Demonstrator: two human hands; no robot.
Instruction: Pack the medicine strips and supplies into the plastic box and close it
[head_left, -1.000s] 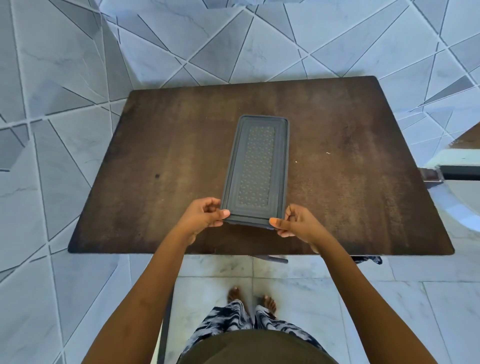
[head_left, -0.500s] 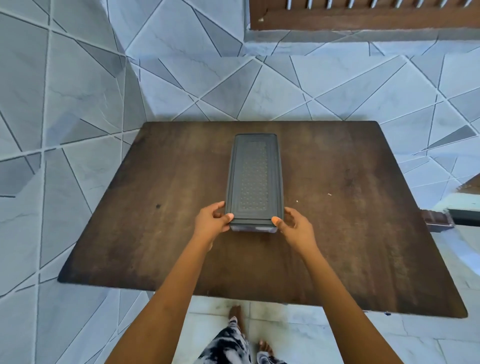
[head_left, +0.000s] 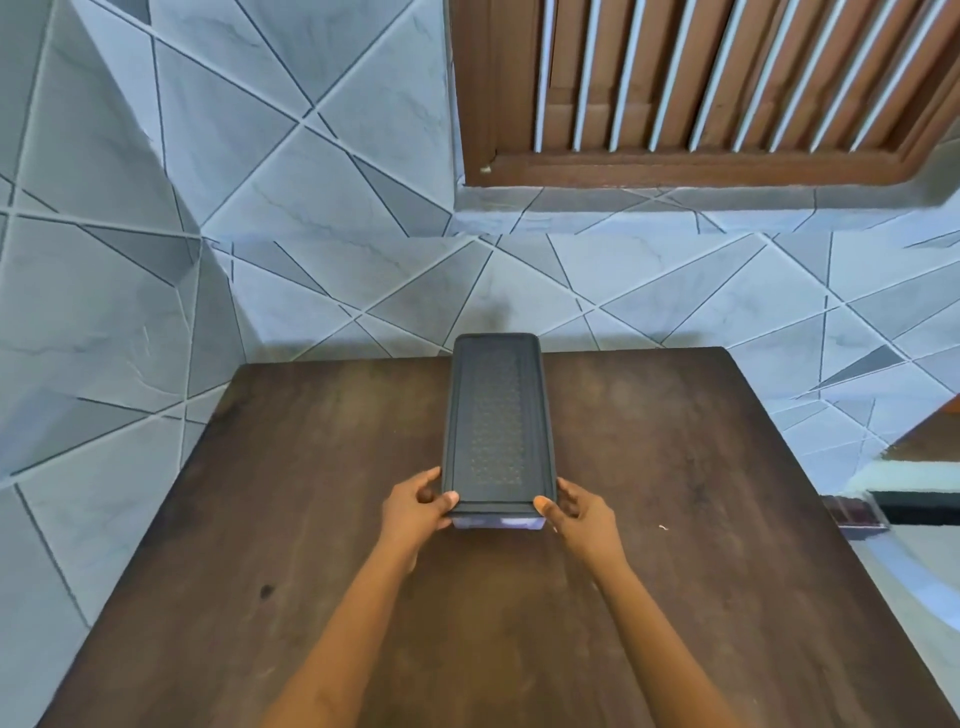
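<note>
Holds the plastic box (head_left: 496, 514) lengthwise over the middle of the dark wooden table (head_left: 311, 519), with the dark lid (head_left: 496, 415) seated on top. Grasps the near left corner with the left grip (head_left: 413, 501), thumb on the lid's edge. Grasps the near right corner likewise with the right grip (head_left: 579, 512). Cannot tell whether the box rests on the table or is lifted. Faces a tiled wall (head_left: 260, 182) and a slatted wooden window (head_left: 727, 88).

You cannot see into the plastic box (head_left: 496, 521): its dark lid (head_left: 496, 415) covers whatever is inside. The table (head_left: 675, 519) runs off the bottom edge, the slatted wooden window (head_left: 727, 88) is cut off at the top and right, and the blurred thing at the right edge (head_left: 883, 506) cannot be named.
</note>
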